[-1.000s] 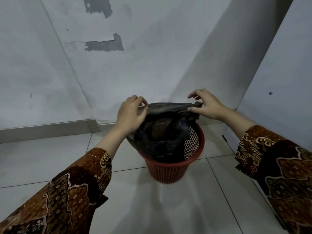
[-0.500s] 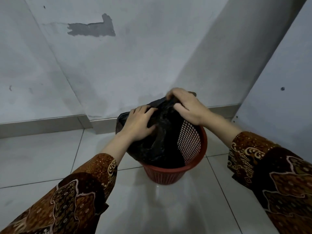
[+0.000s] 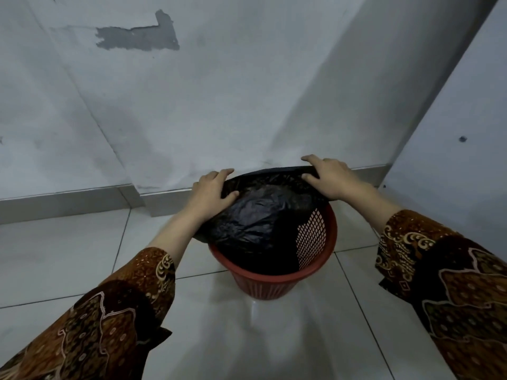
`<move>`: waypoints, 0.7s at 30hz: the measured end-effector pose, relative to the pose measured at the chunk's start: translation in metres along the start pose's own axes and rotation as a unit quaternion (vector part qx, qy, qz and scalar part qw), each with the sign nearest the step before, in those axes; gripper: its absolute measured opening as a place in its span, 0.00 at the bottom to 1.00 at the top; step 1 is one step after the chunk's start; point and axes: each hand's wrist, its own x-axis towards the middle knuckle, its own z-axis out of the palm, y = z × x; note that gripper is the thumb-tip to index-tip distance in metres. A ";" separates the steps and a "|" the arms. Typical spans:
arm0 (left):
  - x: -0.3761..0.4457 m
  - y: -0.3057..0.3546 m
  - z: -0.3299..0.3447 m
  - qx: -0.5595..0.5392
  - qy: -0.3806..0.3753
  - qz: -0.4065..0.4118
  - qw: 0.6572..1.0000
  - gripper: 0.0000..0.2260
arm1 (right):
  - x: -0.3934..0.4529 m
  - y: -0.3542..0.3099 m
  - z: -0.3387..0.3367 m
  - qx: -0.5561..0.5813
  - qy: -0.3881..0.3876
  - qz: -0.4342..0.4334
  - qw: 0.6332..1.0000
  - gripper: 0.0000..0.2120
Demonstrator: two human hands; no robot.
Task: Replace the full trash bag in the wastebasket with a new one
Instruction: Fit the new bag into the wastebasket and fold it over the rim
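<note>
Gripping: both hands are on the black trash bag (image 3: 255, 215), one at each side of its top edge, spread well apart from each other.
Left hand (image 3: 210, 192): clamped on the bag's left edge, thumb curled over the front of the plastic, fingers going round the far side.
Right hand (image 3: 330, 178): holding the bag's right edge, thumb pinching the plastic from the front, fingers draped over the top toward the wall.
Trash bag: sits in the red wastebasket (image 3: 277, 283) and bulges up above its rim, leaning toward the basket's left side. Looks pretty stuffed, crinkly and shiny.
Wastebasket: round, red, mesh walls, standing upright on the white tile floor (image 3: 274, 338). On the basket's right side a bit of bare mesh inner wall shows past the bag.
Behind the basket: pale wall (image 3: 219, 105) with a gray baseboard, and a patch of missing paint (image 3: 140, 39) high above and left of the basket.
Sleeves (image 3: 109, 325): brown patterned fabric, reaching in from either side of the basket.
</note>
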 end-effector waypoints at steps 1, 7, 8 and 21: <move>-0.003 0.000 0.002 -0.001 -0.009 0.010 1.000 0.28 | -0.001 0.001 0.000 0.000 -0.022 -0.006 1.000 0.29; -0.037 -0.004 0.002 0.002 -0.061 0.099 0.993 0.31 | -0.019 0.009 -0.005 0.064 -0.140 -0.006 0.988 0.39; -0.044 -0.005 0.000 -0.007 -0.065 0.105 0.992 0.31 | -0.021 0.013 -0.005 0.088 -0.167 0.002 0.982 0.37; -0.018 0.013 -0.003 -0.052 -0.063 -0.017 0.997 0.30 | 0.002 -0.011 0.012 0.126 -0.132 -0.011 0.983 0.24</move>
